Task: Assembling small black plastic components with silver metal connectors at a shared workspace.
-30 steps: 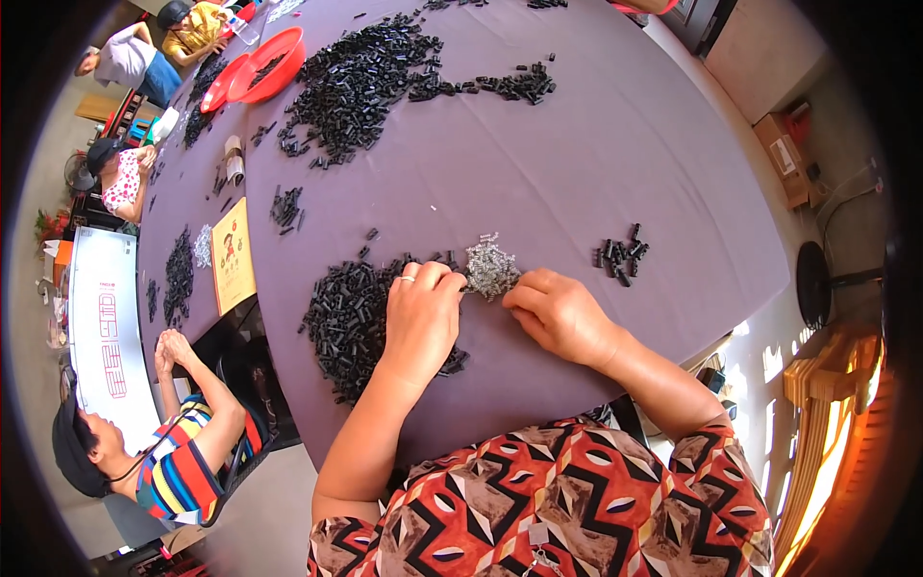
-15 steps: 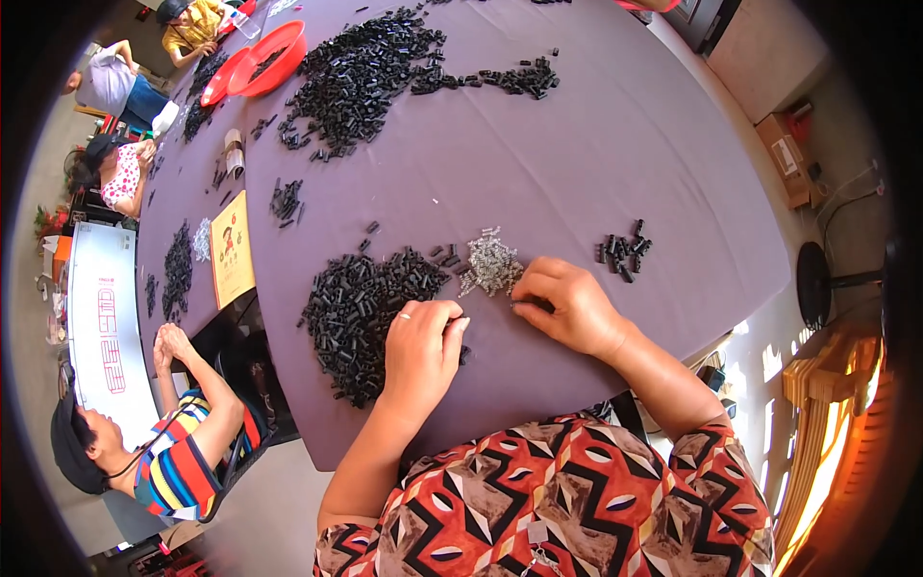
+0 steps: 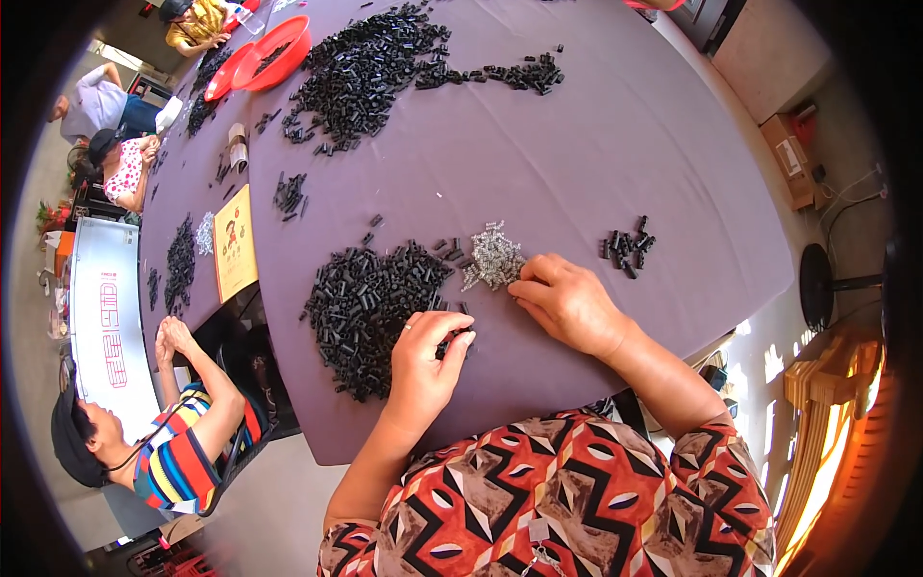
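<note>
My left hand, a ring on one finger, is closed in a pinch at the right edge of a heap of short black cylindrical pieces. Small black pieces show between its thumb and fingers. Beyond and between my hands lies a small pile of tiny silvery metal parts. My right hand is closed, its fingertips pressed together at the near right side of that pile; whatever they hold is too small to make out. A smaller group of black pieces lies farther right on the cloth.
A grey-brown cloth covers the table. Toward the far side are a large black heap and red bowls. A yellow booklet lies at left. A person in a striped shirt sits left; others sit farther along.
My left hand has tilted and opened slightly at the fingertips, so black pieces now show in it. My right hand has shifted slightly, still beside the silvery pile. The view has moved a little.
</note>
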